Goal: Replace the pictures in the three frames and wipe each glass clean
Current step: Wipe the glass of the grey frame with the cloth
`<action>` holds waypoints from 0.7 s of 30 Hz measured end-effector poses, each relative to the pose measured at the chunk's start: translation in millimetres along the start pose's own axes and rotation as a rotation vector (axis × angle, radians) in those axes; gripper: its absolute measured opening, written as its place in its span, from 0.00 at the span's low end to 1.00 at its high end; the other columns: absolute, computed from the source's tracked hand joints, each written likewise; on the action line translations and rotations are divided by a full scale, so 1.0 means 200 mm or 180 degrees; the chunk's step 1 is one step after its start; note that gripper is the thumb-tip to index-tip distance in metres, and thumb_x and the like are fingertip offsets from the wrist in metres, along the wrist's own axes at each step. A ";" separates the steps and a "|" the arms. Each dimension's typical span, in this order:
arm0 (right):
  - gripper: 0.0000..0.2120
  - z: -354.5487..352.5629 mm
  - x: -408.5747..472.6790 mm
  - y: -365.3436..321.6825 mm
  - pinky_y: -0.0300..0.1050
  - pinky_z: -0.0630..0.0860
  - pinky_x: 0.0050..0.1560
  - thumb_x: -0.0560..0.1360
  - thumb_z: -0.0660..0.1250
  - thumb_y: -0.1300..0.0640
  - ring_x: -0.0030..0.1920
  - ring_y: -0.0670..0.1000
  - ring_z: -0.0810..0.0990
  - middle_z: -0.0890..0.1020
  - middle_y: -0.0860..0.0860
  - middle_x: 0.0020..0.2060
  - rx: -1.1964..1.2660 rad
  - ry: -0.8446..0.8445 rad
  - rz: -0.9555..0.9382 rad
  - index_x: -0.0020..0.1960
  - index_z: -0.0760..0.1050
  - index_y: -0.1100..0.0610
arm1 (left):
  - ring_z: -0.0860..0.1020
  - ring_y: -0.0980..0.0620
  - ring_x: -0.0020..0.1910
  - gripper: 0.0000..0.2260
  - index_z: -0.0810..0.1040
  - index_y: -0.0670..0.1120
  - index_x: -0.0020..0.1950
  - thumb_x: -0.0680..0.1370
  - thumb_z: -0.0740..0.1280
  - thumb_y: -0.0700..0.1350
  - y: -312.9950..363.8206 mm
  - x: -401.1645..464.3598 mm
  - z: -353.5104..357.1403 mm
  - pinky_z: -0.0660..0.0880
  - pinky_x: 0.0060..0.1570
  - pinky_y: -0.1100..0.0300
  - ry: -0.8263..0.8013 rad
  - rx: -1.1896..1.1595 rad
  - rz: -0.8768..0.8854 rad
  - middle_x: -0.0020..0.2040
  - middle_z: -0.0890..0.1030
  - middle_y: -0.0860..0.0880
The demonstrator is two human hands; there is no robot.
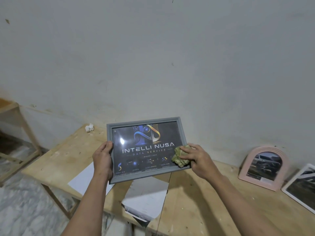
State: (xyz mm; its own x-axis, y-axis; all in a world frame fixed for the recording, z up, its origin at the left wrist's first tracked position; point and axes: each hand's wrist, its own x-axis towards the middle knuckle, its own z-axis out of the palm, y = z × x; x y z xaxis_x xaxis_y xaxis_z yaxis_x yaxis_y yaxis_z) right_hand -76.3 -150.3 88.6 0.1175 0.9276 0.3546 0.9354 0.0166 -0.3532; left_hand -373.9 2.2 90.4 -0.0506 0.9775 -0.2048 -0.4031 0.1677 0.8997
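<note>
Side table: a pale wooden frame is seen at the far left, cut off by the edge.
White object: small, set at the back left corner of the workbench; too blurred to be identified.
Workbench: bare light wood, placed against a grey wall.
Loose sheets: white paper is laid on the bench under the raised frame, one sheet overhanging the front edge; a dark printed sheet is partly seen beneath.
Left hand: wrapped round the left edge of the frame, thumb on the front, fingers hidden behind.
Grey frame: held up above the bench, tilted toward the camera; a dark "INTELLI NUSA" print is shown behind glass.
Cloth: crumpled, greenish, pressed on the lower right of the glass.
Right hand: laid over the cloth, fingers bent lightly around it.
Pink arched frame: leaned against the wall, possibly holding a car picture.
White frame: leaned just beside the pink one, cropped at the right edge.
</note>
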 end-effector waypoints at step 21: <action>0.28 -0.06 0.30 -0.68 0.26 0.70 0.56 0.70 0.58 0.76 0.52 0.36 0.76 0.81 0.50 0.56 0.1788 0.0281 0.0260 0.64 0.77 0.57 | 0.83 0.44 0.48 0.10 0.84 0.44 0.54 0.81 0.65 0.45 -0.07 -0.06 0.14 0.78 0.56 0.45 -0.0421 0.0447 -0.0219 0.52 0.86 0.42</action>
State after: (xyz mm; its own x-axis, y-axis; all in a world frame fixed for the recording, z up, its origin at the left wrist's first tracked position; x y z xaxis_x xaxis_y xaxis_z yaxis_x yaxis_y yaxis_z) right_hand -191.3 -100.8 169.0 0.2320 0.8999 0.3693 0.6041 0.1642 -0.7798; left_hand -342.9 -7.5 90.4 0.0969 0.9699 -0.2236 -0.2697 0.2418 0.9321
